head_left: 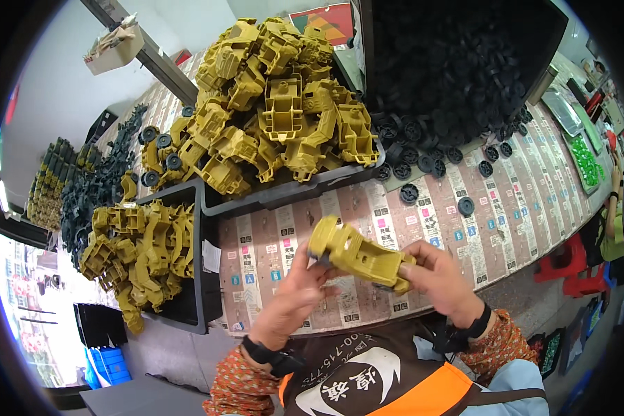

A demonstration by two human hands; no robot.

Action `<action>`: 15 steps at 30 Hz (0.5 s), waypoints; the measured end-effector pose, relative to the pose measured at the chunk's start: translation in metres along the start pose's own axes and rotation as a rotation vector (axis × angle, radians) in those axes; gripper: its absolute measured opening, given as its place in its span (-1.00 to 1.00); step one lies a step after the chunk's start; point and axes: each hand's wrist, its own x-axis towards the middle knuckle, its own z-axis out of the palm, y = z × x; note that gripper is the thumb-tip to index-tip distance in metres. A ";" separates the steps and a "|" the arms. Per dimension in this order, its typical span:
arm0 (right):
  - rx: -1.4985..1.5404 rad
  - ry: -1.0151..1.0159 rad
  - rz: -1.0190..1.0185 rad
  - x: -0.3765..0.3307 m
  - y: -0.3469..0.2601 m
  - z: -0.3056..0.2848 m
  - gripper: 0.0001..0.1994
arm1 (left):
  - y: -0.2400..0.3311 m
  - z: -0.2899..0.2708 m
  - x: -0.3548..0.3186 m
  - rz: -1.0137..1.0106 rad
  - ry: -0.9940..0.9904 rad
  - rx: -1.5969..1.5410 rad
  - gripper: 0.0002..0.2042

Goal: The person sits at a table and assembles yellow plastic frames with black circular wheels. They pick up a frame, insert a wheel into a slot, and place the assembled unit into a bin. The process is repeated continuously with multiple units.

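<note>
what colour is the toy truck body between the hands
The toy truck body is mustard yellow; it shows best in the head view.

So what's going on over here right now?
A person is holding a yellow plastic vehicle body above the table, the left grip at its cab end and the right grip at the other. More yellow bodies are heaped in two black bins. Loose black wheels lie toward the right.

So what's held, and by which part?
A yellow toy truck body: the left hand grips its cab end, the right hand the rear of its bed.
</note>
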 end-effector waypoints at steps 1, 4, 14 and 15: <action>0.073 -0.050 0.015 -0.002 0.002 0.009 -0.63 | -0.012 0.008 0.008 0.063 0.080 0.093 -0.14; -0.462 -0.232 -0.167 0.001 0.008 0.016 -0.60 | -0.025 0.024 0.022 0.141 0.239 0.094 -0.29; -1.593 0.517 -0.822 0.107 -0.044 -0.047 -0.79 | -0.023 0.025 0.031 0.074 0.247 -0.019 -0.42; -1.592 0.497 -0.819 0.106 -0.044 -0.042 -0.77 | -0.024 0.025 0.030 0.087 0.259 -0.004 -0.42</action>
